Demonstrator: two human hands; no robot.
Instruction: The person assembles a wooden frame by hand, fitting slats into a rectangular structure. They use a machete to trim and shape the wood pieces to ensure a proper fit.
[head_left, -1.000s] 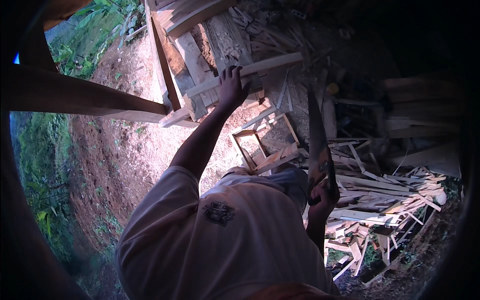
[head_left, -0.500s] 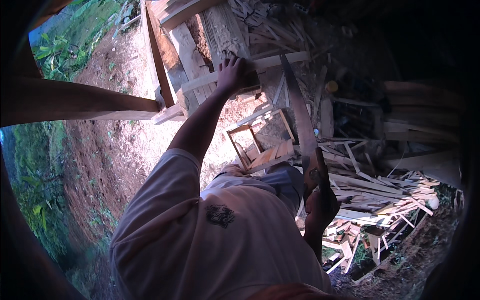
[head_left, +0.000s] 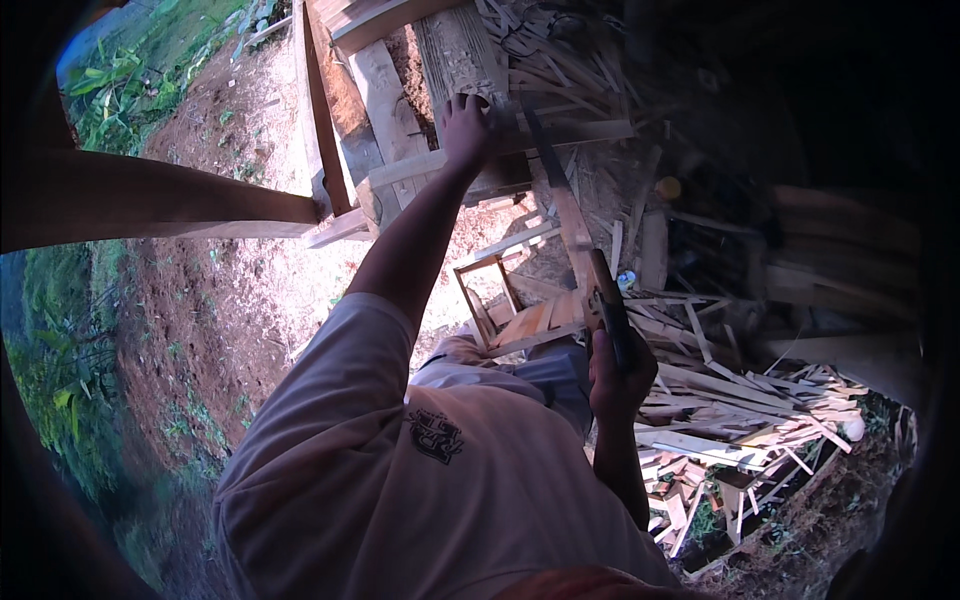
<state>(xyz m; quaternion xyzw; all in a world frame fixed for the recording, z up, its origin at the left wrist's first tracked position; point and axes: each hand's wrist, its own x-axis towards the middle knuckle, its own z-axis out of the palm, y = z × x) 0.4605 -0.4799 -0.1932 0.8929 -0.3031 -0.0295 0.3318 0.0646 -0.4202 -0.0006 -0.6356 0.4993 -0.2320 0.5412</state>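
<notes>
My left hand (head_left: pixel 467 132) is closed over a long pale wooden strip (head_left: pixel 404 168), which lies crosswise over thicker planks (head_left: pixel 462 62). My right hand (head_left: pixel 618 372) grips a handsaw (head_left: pixel 566 200) by its dark-edged wooden handle. The blade slants away from me to the far left, its tip end crossing the strip just right of my left hand. Whether the teeth touch the wood is too dark to tell. Below the strip, a small wooden frame with slats (head_left: pixel 535 315) stands near my legs.
A thick wooden post (head_left: pixel 160 195) juts in from the left. Offcuts and thin strips (head_left: pixel 760 400) lie heaped on the right, with more scraps (head_left: pixel 560 70) at the far side. Stacked boards (head_left: pixel 850 240) sit in the dark at right. Green plants (head_left: pixel 100 100) grow beyond bare ground.
My right hand has moved forward and slightly left, pushing the saw farther across the strip. My left hand stays on the strip, and the whole view has shifted a little.
</notes>
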